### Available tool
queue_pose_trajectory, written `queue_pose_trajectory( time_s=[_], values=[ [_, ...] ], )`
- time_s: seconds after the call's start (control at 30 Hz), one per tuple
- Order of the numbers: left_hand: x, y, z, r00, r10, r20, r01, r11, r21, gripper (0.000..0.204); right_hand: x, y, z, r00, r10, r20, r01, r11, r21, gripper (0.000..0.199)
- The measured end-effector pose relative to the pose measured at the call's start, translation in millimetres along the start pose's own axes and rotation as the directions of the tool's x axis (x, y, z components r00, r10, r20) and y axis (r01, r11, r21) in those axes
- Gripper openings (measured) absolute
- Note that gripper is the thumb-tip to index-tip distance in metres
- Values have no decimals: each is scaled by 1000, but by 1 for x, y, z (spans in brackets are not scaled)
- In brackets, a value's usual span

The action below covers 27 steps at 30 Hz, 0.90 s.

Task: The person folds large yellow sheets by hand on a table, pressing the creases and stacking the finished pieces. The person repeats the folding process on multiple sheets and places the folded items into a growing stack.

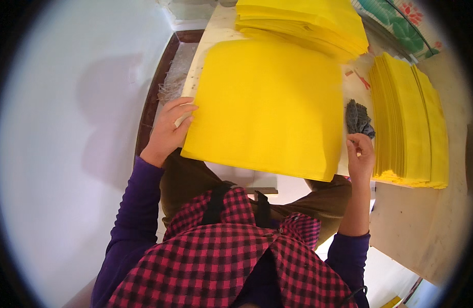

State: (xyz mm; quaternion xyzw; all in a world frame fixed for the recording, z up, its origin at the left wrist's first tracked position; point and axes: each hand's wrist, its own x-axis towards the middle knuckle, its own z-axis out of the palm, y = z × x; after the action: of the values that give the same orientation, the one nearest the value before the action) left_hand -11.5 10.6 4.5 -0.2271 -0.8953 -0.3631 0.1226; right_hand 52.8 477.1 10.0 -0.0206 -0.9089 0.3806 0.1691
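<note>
A large yellow fabric-like sheet lies flat on the table in front of me, its near edge jutting out over my lap. At its left edge is my left hand, fingers stretched and a little apart, the tips touching the border. My right hand is just off the sheet's right edge, its fingers curled into a pinch. Whatever that pinch holds, if anything, is too small to make out. A crumpled dark grey cloth sits right beyond the right hand.
Yellow sheets are piled at the far end. Upright folded yellow stacks stand on the right. Small red-handled snips lie between them. A white wall closes off the left; a floral-patterned cloth shows at far right.
</note>
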Motion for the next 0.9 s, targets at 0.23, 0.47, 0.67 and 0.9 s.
queue_pose_trajectory(
  time_s=[0.23, 0.47, 0.67, 0.9],
  values=[
    [-2, -1, -2, 992, 1, 123, 14, 992, -122, 29, -15, -20, 11, 989, -83, 121, 90, 994, -56, 38],
    [-8, -6, 1, 987, -7, 159, 12, 999, -34, 30, -17, -12, 23, 982, -88, 166, 106, 989, -103, 41],
    [-6, -5, 2, 988, 26, 153, -22, 999, -25, 29, -19, -9, 20, 987, -57, 151, 65, 997, -48, 36],
    [-8, -5, 4, 989, 18, 149, -15, 1000, -18, 28, -19, -7, 23, 991, -66, 120, 73, 996, -52, 30]
  ],
)
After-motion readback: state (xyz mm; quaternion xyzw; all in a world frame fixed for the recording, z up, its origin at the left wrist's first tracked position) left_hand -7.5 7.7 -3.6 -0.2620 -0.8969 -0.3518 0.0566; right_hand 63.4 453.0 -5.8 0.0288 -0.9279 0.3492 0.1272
